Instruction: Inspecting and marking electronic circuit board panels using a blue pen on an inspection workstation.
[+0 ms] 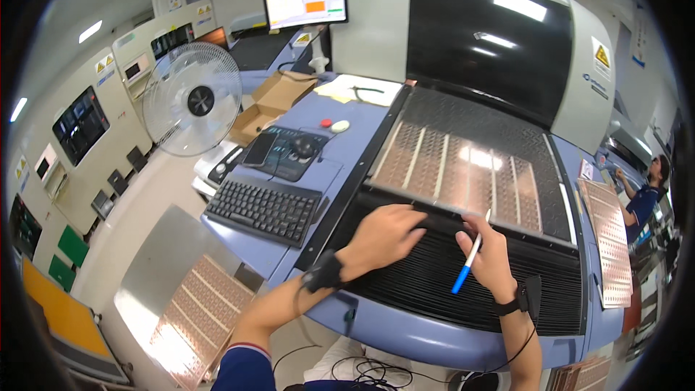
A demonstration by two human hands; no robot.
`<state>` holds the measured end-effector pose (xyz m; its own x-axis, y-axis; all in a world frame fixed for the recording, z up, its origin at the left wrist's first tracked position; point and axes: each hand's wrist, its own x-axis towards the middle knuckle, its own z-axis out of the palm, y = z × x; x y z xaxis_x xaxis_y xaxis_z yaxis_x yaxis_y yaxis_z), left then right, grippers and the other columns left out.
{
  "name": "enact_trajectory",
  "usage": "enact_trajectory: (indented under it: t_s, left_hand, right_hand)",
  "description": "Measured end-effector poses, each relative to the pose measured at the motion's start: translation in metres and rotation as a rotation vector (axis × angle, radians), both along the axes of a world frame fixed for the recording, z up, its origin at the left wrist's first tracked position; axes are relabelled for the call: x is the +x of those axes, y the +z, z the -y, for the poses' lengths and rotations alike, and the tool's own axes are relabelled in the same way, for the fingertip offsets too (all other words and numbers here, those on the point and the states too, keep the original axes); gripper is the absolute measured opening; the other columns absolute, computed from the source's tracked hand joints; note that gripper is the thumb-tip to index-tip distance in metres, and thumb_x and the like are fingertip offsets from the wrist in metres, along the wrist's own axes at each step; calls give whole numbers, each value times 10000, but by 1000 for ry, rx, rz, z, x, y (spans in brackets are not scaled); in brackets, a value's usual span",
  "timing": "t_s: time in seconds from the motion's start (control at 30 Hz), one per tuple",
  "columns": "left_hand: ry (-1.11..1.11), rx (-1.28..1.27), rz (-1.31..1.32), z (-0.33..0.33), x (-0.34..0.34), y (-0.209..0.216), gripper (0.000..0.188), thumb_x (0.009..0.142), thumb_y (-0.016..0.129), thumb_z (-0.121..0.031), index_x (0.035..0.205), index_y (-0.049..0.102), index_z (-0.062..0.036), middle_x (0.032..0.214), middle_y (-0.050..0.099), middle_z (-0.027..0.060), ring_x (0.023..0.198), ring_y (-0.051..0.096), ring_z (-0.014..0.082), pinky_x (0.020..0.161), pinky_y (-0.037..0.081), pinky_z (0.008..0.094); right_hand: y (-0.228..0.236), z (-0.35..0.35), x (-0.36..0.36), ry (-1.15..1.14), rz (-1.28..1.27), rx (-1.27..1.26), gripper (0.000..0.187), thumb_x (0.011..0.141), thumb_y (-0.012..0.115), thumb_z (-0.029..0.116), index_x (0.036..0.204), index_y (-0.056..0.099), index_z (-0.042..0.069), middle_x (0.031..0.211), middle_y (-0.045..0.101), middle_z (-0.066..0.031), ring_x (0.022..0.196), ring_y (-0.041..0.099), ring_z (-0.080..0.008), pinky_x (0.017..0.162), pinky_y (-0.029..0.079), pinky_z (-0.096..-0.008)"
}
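My right hand [489,258] is closed around a slim white pen with a blue end [463,273]. The pen slants, its blue end down toward me and its other end near the front edge of a copper-coloured circuit panel [463,177]. That panel lies flat on the dark textured bed [554,206] of a machine and shows rows of small repeated patterns between pale strips. My left hand [384,240] holds nothing that I can see; its fingers stretch forward, thumb apart, above the black ribbed cover [434,289] close to the panel's front edge. Both wrists wear black bands.
To the left are a black keyboard [262,210], a phone [260,149], a mouse [303,147], an open cardboard box [269,105] and a fan [194,100]. More panels [200,311] lie lower left and more [609,242] at right. A person [641,199] stands far right. Cables hang below.
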<state>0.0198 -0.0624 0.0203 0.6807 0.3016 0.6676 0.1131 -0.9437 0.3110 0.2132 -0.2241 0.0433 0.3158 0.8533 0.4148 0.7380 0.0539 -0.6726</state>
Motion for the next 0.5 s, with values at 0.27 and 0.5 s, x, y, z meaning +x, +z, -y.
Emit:
enact_trajectory:
  t_s: [0.27, 0.5]
  left_hand:
    - [-181, -40, -12, -5, 7, -40, 194, 873, 726, -118, 1045, 738, -30, 931, 742, 115, 883, 714, 284, 810, 562, 386]
    - [-276, -15, 72, 12, 9, -35, 192, 816, 750, -80, 1002, 733, -35, 847, 726, 85, 799, 706, 262, 721, 559, 370]
  right_hand:
    - [-40, 4, -25, 46, -38, 49, 306, 933, 695, 33, 1227, 651, -37, 1102, 734, -241, 1042, 741, -331, 894, 588, -373]
    - [-44, 11, -31, 100, 21, 103, 320, 890, 719, -2, 1205, 665, -24, 1045, 749, -209, 921, 760, -319, 790, 603, -362]
